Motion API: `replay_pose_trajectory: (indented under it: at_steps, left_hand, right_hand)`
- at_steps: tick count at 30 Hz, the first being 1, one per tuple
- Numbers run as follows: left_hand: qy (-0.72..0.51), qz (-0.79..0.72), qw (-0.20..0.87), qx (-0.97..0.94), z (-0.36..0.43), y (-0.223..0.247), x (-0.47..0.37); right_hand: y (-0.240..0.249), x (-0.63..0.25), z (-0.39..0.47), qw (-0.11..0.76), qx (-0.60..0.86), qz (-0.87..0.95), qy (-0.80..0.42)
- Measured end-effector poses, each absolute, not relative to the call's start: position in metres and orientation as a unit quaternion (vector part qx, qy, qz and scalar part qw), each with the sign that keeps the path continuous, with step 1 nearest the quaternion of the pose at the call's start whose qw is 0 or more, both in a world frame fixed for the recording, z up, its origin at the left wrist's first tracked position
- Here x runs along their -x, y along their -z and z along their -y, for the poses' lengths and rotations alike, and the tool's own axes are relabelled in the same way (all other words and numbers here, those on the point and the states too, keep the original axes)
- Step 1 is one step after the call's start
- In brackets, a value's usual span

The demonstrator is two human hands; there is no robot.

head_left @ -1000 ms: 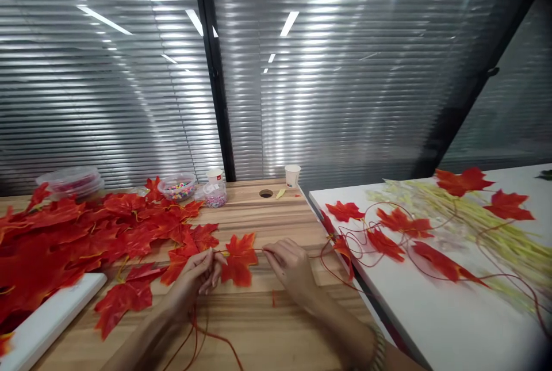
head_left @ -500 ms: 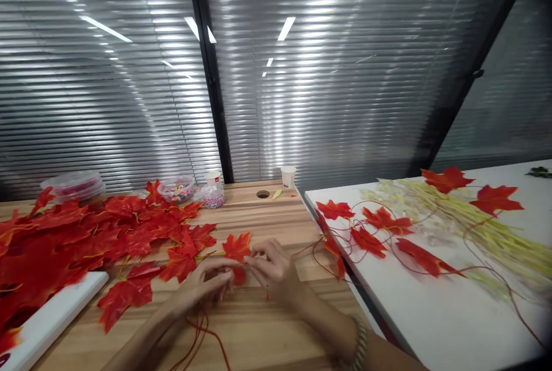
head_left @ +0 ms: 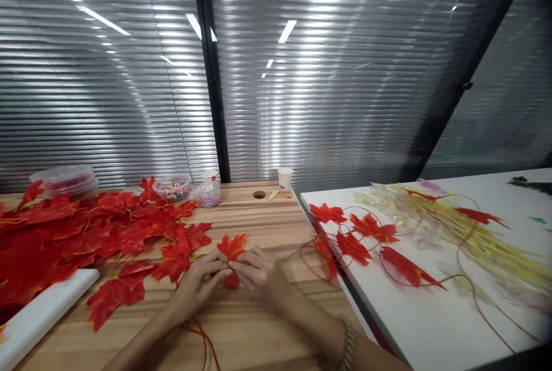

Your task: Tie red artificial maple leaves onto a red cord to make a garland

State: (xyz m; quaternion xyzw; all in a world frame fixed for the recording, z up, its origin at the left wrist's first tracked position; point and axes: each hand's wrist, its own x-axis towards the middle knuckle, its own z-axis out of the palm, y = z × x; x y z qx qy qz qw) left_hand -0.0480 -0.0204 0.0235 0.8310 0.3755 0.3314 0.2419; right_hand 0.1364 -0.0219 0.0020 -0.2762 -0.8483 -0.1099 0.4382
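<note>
Over the wooden table, my left hand [head_left: 202, 280] and my right hand [head_left: 264, 279] meet with fingertips pinched together. Between them is a red artificial maple leaf [head_left: 233, 246], its upper part standing above the fingers and a red piece showing below. The exact pinch point is covered by the fingers. A red cord [head_left: 203, 339] hangs from beneath my left hand toward the near edge. More red cord runs from behind my right hand to maple leaves [head_left: 353, 246] strung on the white table at right.
A big heap of red maple leaves [head_left: 103, 230] covers the left side, beside a white board [head_left: 49, 316]. Bead tubs [head_left: 172, 187], paper cups [head_left: 284, 178] and a round table hole [head_left: 259, 194] are at the back. Yellow stems [head_left: 478, 227] lie on the white table [head_left: 388, 313].
My hands have come together at the leaf, the right one moving left to meet the left. On the white table, the far strung leaves have shifted and turned. The view has swung slightly right.
</note>
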Motion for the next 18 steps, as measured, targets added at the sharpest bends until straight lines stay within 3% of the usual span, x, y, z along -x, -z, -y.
replay_pose_trajectory:
  at_steps: [9,18]
  left_hand:
    - [-0.477,-0.423,0.268,-0.722,0.011,-0.041,0.071]
    - [-0.641,-0.387,0.404,-0.525,0.004,-0.042,0.079]
  right_hand:
    - [-0.009,-0.163,0.004,0.404,0.38,0.82,0.137]
    - [-0.005,-0.19,-0.015,0.329,0.535,0.762,0.157]
